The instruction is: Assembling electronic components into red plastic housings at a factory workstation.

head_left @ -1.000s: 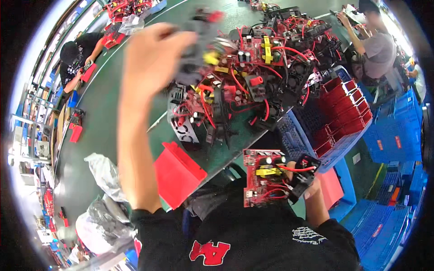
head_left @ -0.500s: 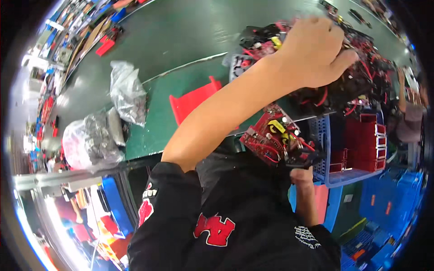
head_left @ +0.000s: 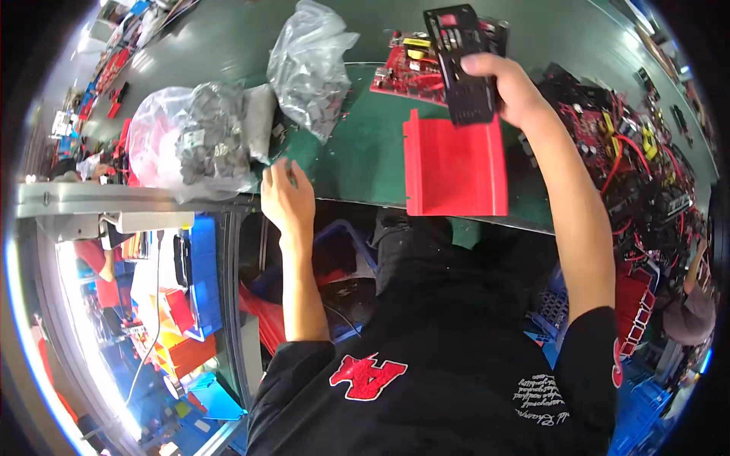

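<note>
My right hand [head_left: 511,90] grips a black plastic panel [head_left: 461,72] with slots and cutouts, thumb across its face, above the table's far part. Behind the panel's left edge shows a red circuit board [head_left: 408,70] with a yellow component; whether the two are joined I cannot tell. Just below is a red U-shaped metal housing [head_left: 456,167], lying at the table's near edge with its channel facing up. My left hand [head_left: 287,196] is at the near edge too, fingers half curled and apart, beside a small grey plastic bag [head_left: 259,121]. Nothing shows in it.
Two clear bags, one with dark parts [head_left: 213,133] and one greyish [head_left: 312,68], stand left on the green table [head_left: 342,171]. A heap of red boards, wires and black panels [head_left: 631,144] fills the right side. Below the edge sits a blue crate [head_left: 357,247].
My left hand has come back from the heap to the near left edge. My right hand has risen from beside my body to above the table, carrying the black panel. The view has shifted right.
</note>
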Motion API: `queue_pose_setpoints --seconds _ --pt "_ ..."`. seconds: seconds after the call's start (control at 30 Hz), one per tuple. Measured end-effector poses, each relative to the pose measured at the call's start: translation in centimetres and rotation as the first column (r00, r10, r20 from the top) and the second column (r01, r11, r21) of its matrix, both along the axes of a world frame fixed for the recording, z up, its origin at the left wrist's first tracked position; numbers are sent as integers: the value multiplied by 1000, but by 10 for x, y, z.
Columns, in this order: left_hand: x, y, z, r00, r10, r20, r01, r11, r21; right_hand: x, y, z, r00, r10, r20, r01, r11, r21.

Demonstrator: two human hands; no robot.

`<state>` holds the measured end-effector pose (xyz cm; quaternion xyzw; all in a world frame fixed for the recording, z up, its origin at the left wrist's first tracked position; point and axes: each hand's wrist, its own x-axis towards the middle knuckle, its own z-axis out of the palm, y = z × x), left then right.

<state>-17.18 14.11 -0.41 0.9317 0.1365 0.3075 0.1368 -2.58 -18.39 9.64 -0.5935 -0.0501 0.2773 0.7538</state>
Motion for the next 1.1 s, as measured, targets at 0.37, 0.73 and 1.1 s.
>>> queue_pose_setpoints --seconds 0.37,0.73,1.1 --pt "26 30 -6 909 254 -331 88 658 748 49 48 -55 971 235 -41 -238 954 -182" --pt "58 59 13 888 -109 -447 347 796 495 -22 13 -34 879 149 453 194 756 -625" --pt "-5 -31 73 882 -470 -46 305 642 -704 -189 58 -24 497 -60 866 572 773 -274"
